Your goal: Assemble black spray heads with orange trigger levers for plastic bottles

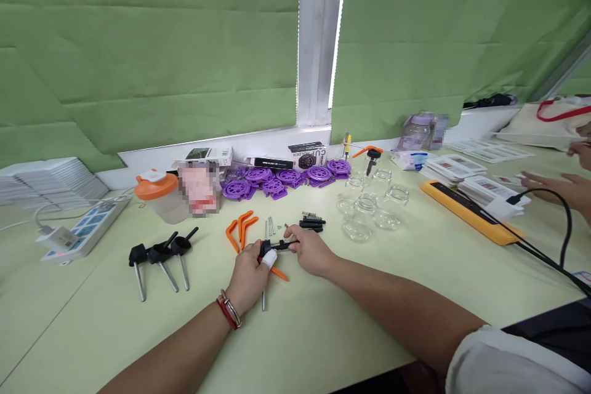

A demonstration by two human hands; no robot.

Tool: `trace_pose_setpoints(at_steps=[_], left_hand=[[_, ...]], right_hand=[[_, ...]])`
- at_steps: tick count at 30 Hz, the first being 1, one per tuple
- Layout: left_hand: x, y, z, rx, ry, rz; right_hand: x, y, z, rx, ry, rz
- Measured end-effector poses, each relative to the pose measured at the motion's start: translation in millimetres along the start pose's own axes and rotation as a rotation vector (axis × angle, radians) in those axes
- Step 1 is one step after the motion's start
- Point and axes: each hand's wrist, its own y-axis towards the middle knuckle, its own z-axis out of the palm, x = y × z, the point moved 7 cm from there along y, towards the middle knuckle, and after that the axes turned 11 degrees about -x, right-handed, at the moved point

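Left hand (247, 274) and right hand (310, 250) — both gripping black pump part (276, 247)

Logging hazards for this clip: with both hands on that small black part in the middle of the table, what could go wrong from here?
1. The tiny screws lie loose just beyond the right hand; a sweep of the wrist could scatter them.
2. The glass jars stand close to the right forearm and might get knocked over.
3. The black part is pinched between the left hand and the right; it could slip out.
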Motion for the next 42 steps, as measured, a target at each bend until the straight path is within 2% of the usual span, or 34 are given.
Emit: trace_pose_setpoints(at_steps=[21,31,35,42], left_hand=[[3.4,1.6,-2.3,-0.028,-0.015,-0.027],[15.2,-3.8,-4.7,-0.023,-0.013,-0.125],[12.6,-3.4,-11.3,-0.045,0.136,-0.127],[-9.0,-3.7,-18.0,0.025,0.531,0.050]], right_hand=[[-1.8,-0.7,-2.5,-0.015,0.008,0.036],[-6.0,-3.8,-11.5,0.064,0.049,0.123],[-9.8,-7.8,-28.3,0.094,-0.063,0.182],[-4.0,-7.8,-52.5,0.142,-0.197,0.160]])
